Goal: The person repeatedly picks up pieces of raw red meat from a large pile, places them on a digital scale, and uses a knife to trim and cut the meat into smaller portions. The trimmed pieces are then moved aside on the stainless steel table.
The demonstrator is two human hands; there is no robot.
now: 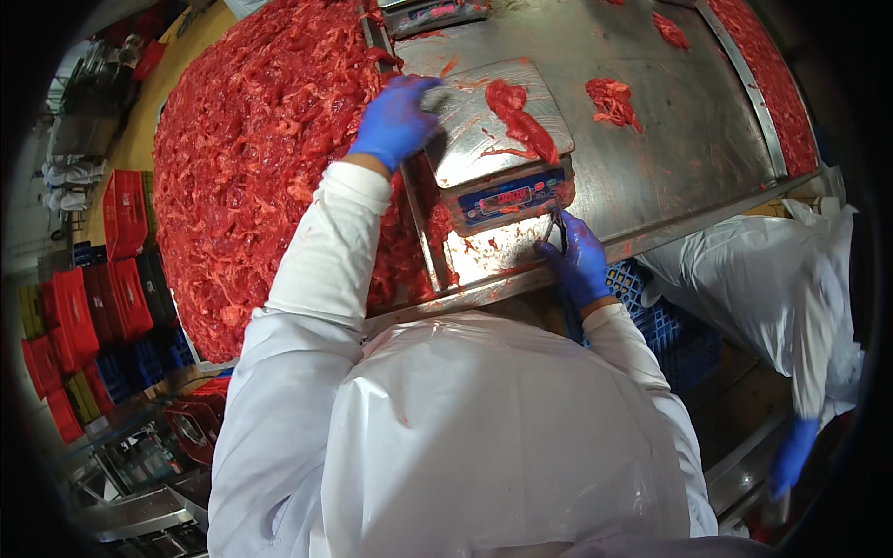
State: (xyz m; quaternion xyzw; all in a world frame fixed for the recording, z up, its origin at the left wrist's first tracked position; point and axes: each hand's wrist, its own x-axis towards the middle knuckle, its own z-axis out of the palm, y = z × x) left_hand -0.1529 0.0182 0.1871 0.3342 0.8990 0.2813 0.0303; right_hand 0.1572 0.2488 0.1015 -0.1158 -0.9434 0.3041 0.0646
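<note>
My left hand [396, 121], in a blue glove, is at the left edge of a digital scale [456, 153], beside the heap of raw red meat [270, 158]. Its fingers are stretched and apart, with nothing seen in them. A strip of meat [523, 121] lies across the scale's metal plate; the lit display faces me. At the scale's front right corner, my gloved right hand [579, 259] is closed round a small dark tool [558, 231]. Most of that tool is hidden by the fingers, so its kind is unclear.
A metal divider [423, 228] separates the heap from the steel table [679, 149]. Another meat piece [612, 102] lies right of the scale. A second scale [433, 17] stands farther back. Blue crates [684, 344] are below the table; a co-worker in white [772, 279] stands at right.
</note>
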